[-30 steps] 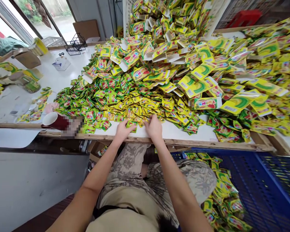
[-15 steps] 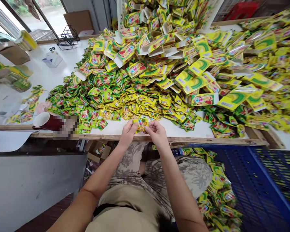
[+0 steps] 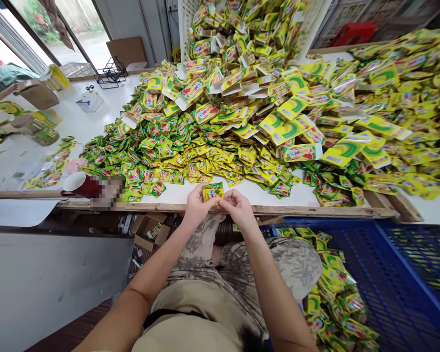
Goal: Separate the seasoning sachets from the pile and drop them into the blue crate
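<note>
Close to the table's front edge, my left hand [image 3: 198, 204] pinches small yellow and green sachets [image 3: 212, 191] between thumb and fingers. A green edge shows above the yellow front one; how many are stacked I cannot tell. My right hand [image 3: 239, 208] is closed at their right side, its thumb meeting the left thumb at the lower edge. Beyond my hands lies a heap of loose yellow sachets [image 3: 220, 164], with green sachets [image 3: 112, 154] to its left. Flat yellow cartons [image 3: 289, 124], several with open flaps, are piled on top.
A dark red mug [image 3: 82, 186] stands at the table's left front. Farther back are a wire rack [image 3: 111, 73] and a clear box [image 3: 90, 100]. Beside my right leg, a blue crate [image 3: 362, 274] holds packed sachets. A small cardboard box [image 3: 142, 237] sits below the table.
My thumbs have come together at the lower edge of the sachets, and a green edge now shows behind the yellow one. The camera view has shifted slightly.
</note>
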`<state>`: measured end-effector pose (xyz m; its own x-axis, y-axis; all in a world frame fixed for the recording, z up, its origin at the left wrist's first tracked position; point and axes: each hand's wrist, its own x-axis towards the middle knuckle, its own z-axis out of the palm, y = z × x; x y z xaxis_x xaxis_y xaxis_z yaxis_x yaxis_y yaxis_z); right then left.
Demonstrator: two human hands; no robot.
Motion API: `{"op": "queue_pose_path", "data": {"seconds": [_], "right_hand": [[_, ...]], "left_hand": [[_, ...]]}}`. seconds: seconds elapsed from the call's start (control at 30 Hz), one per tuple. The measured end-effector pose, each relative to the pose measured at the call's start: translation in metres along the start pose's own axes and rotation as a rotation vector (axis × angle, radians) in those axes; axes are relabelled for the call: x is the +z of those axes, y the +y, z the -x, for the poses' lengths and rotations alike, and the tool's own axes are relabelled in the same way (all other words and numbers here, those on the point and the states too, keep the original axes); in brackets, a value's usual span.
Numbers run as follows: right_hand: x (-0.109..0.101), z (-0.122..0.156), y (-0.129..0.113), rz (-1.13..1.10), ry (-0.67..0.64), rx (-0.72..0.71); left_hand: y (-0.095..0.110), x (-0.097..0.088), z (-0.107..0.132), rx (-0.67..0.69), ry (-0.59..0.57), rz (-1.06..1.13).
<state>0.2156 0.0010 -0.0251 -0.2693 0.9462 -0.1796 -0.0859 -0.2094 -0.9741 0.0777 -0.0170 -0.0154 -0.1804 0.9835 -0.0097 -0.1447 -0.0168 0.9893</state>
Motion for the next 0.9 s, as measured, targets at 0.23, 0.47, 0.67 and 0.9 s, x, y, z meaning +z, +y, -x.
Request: {"op": "queue_pose_path", "data": {"seconds": [0.23, 0.47, 0.67, 0.9], "right_hand": [[-0.011, -0.001, -0.005, 0.454, 0.115, -0.343], [-0.02, -0.006, -0.008, 0.601, 0.037, -0.338], [-0.042, -0.012, -0.007, 0.571, -0.093, -0.232], [-0.061, -0.027, 0.015, 0.324, 0.113, -0.153]], "left_hand": [[0.006, -0.006, 0.002, 0.077, -0.144, -0.406], [0.008, 0.004, -0.001, 0.139, -0.113, -0.708], [0.018, 0.002, -0.029, 0.055, -0.501, -0.686], [0.068, -0.002, -0.168, 0.393, -0.081, -0.85]]}}
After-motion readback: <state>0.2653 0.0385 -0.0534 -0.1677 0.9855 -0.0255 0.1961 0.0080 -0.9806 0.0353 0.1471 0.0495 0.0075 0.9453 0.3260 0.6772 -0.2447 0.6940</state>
